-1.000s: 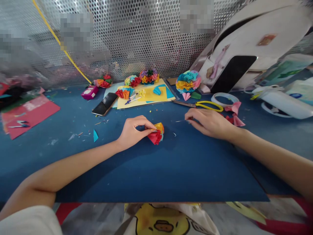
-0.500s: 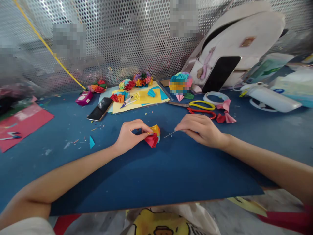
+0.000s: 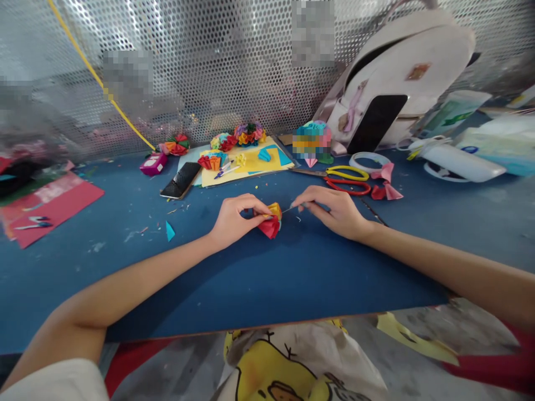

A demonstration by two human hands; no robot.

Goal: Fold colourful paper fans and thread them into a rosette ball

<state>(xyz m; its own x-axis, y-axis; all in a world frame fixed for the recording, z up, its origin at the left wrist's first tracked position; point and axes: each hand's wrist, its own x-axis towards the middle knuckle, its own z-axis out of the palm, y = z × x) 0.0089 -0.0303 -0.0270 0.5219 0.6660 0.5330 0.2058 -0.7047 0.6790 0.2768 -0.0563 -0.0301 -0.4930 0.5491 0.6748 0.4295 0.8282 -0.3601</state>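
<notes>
My left hand (image 3: 240, 220) pinches a small folded-paper flower (image 3: 271, 225) between thumb and fingertips, just above the blue table. Red, yellow-orange and a sliver of light blue show on the flower; the fingers cover its left part. To the right, my right hand (image 3: 332, 211) is closed in a pinch on a thin needle (image 3: 286, 210). The needle points left and its tip reaches the flower's right edge; whether it enters the paper I cannot tell. A tiny white scrap (image 3: 298, 219) lies below the right fingertips.
Scissors (image 3: 349, 173), a tape roll (image 3: 370, 161) and pink paper pieces (image 3: 388, 184) lie beyond my right hand. A phone (image 3: 181, 180), coloured paper sheets (image 3: 246, 174) and several paper flowers (image 3: 249, 133) are farther back. A white backpack (image 3: 405, 61) leans against the perforated metal screen (image 3: 234, 61).
My right hand has moved left with the needle, whose tip now meets the flower instead of hanging apart from it. My left hand keeps its pinch. The view has shifted slightly.
</notes>
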